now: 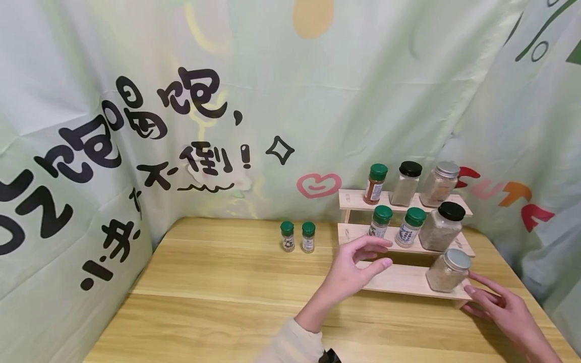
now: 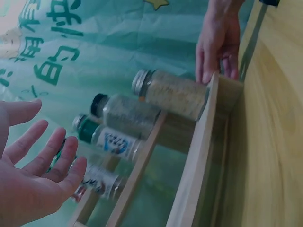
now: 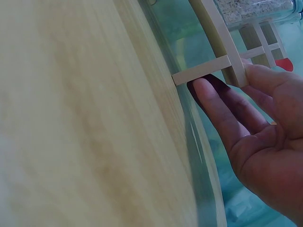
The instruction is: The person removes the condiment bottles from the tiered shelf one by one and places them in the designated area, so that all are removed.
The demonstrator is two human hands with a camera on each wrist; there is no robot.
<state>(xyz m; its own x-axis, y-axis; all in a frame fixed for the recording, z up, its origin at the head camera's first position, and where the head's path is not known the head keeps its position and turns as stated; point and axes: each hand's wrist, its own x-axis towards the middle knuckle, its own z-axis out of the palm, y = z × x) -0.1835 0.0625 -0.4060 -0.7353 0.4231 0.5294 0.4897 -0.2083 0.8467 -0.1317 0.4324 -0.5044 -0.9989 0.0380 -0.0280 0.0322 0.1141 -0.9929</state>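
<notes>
A three-tier wooden spice rack (image 1: 399, 279) stands at the right side of the table. My right hand (image 1: 506, 307) grips the right end of its lowest shelf, with the thumb at the shelf's corner and fingers against the side leg (image 3: 201, 70). Close to that hand, a square glass jar with a silver lid (image 1: 449, 272) sits on the lowest shelf. My left hand (image 1: 351, 267) holds nothing, its fingers spread apart before the left part of the rack. Behind its fingertips are two green-capped shakers (image 1: 410, 229) and a black-lidded jar (image 1: 440, 229) on the middle shelf.
The top shelf carries a green-capped shaker of red spice (image 1: 375, 185), a black-lidded jar (image 1: 405, 186) and a silver-lidded jar (image 1: 439, 185). Two small green-capped shakers (image 1: 288, 238) stand on the table left of the rack. Printed cloth (image 1: 254, 116) hangs behind the table.
</notes>
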